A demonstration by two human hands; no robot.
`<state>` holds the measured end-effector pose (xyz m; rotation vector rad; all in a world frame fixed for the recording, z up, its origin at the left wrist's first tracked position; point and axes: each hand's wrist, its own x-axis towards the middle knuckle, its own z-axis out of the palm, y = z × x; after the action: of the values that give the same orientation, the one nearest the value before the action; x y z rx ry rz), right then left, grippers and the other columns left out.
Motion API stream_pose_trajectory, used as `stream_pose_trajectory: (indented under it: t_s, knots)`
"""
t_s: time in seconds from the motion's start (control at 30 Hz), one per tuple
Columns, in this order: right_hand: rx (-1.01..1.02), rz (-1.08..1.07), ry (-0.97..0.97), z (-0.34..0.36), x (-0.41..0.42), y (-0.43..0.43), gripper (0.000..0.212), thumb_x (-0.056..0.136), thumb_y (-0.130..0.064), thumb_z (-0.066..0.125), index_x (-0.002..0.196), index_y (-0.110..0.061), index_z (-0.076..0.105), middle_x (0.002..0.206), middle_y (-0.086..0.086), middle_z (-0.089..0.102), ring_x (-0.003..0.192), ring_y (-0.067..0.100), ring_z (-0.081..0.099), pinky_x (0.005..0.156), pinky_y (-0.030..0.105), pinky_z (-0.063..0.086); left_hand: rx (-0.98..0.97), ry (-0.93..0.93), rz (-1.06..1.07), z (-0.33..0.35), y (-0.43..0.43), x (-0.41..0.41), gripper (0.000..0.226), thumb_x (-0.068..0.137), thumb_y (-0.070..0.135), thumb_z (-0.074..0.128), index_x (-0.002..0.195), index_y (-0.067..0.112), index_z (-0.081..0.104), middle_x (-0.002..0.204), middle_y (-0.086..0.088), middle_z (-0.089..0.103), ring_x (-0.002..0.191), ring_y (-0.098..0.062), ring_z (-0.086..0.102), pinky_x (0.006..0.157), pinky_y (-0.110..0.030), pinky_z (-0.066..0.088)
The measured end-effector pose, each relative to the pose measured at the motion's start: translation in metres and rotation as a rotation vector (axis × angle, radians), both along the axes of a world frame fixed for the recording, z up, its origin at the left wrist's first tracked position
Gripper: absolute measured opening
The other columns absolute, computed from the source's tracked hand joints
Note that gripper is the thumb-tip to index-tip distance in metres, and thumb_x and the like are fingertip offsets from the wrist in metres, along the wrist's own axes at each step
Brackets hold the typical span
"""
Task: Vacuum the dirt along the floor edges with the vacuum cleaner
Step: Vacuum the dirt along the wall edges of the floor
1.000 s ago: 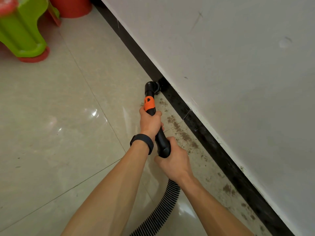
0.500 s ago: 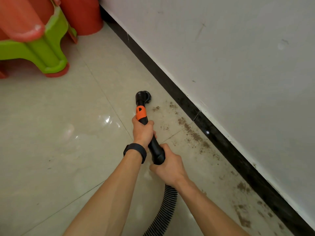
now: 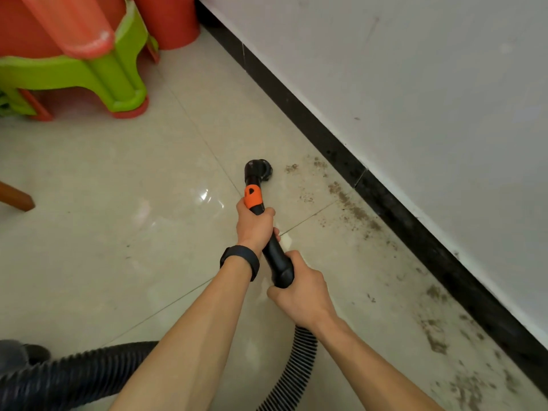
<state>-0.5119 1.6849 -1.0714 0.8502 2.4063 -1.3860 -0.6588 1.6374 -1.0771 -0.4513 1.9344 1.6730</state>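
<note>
Plainly the job was only part done: brown dirt (image 3: 355, 212) lay in a broken band on the tiled floor (image 3: 118, 203), hard against the black skirting board (image 3: 326, 137). It ran from the centre right of the frame down to the lower right corner, with a few loose specks just right of the nozzle (image 3: 258, 170). Toward the top centre the strip of floor along the skirting looked clean, so by that showing the dirtier share was left to do. The nozzle sat low at the centre of the frame, near the first specks but apart from the skirting. Both hands held the vacuum wand (image 3: 274, 253), black with an orange collar (image 3: 252, 197). The left hand (image 3: 254, 225), above a black wristband (image 3: 240, 259), had its fingers wrapped round the tube just below the collar. The right hand (image 3: 302, 290) gripped the rear end, where the ribbed hose (image 3: 293, 369) joined. That hose trailed down under the right forearm, and another run of it crossed the lower left. Stacked green and red plastic stools (image 3: 112, 75) filled the upper left, well apart from the dirty band, and a wooden leg (image 3: 16, 198) poked in at the left edge. Nothing stood between nozzle and dirt; the slack hose near the person seemed the likeliest nuisance.
</note>
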Motion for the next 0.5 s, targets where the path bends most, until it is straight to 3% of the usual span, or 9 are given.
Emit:
stream_pose_trajectory:
  t_s: [0.13,0.37,0.5]
  knots:
    - [0.032,-0.002,-0.016,0.002,0.003,0.012,0.04,0.075,-0.024,0.07,0.108,-0.035,0.05,0.088,-0.006,0.066,0.074,0.016,0.065,0.065,0.035,0.058,-0.006,-0.032,-0.007,0.007,0.01,0.004,0.049,0.092,0.008,0.055,0.132,0.024,0.033,0.092,-0.01,0.055,0.055,-0.021,0.057,0.052,-0.031,0.054]
    - [0.084,0.011,-0.031,-0.004,0.019,0.026,0.041,0.078,-0.023,0.073,0.108,-0.036,0.048,0.086,-0.01,0.064,0.073,0.01,0.063,0.064,0.03,0.055,-0.005,-0.068,-0.069,0.005,0.024,0.013,0.043,0.091,0.004,0.055,0.126,0.017,0.034,0.089,-0.01,0.054,0.054,-0.021,0.057,0.051,-0.031,0.054]
    - [0.094,-0.006,-0.035,-0.006,0.02,0.033,0.042,0.077,-0.024,0.073,0.108,-0.037,0.048,0.086,-0.008,0.065,0.074,0.012,0.064,0.066,0.034,0.058,0.001,-0.056,-0.077,0.003,0.034,0.015,0.043,0.091,0.005,0.054,0.126,0.018,0.034,0.089,-0.009,0.052,0.054,-0.021,0.056,0.052,-0.031,0.054]
